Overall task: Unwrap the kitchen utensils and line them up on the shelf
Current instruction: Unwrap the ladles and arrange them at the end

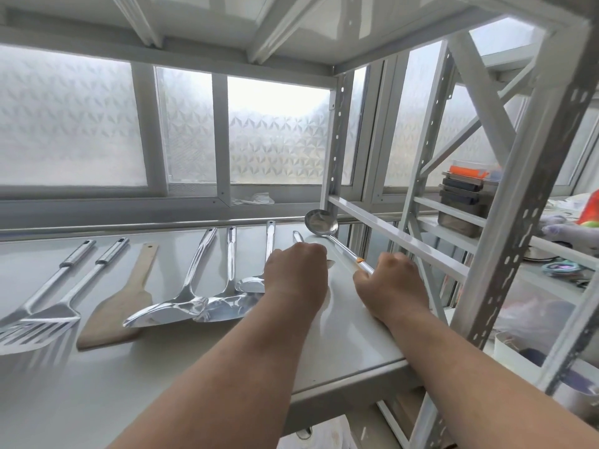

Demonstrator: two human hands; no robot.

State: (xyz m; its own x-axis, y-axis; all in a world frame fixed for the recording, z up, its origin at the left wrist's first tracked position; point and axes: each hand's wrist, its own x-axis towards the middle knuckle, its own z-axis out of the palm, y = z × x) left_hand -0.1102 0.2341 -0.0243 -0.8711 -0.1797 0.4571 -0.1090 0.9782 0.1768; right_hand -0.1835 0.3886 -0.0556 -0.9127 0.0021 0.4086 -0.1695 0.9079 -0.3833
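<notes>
— Nearest us, our two bare forearms reach over the white metal shelf (181, 377). What are our fingers doing?

— Our right hand (393, 283) curls round the thin steel handle of the ladle (324, 224), near a small orange tag; its round bowl lies beyond the fingers, toward the rear rail. Our left hand (296, 275) is knuckles-up over a small spoon (299, 236); whether those fingers grip it we cannot tell.

— And what is left of that hand?

— A polished serving spoon (256, 280), two mirror-bright steel turners (181, 303), a flat wooden spatula (123, 306) and two slotted steel turners (39, 319), side by side, handles pointing toward the frosted window (71, 118).
</notes>
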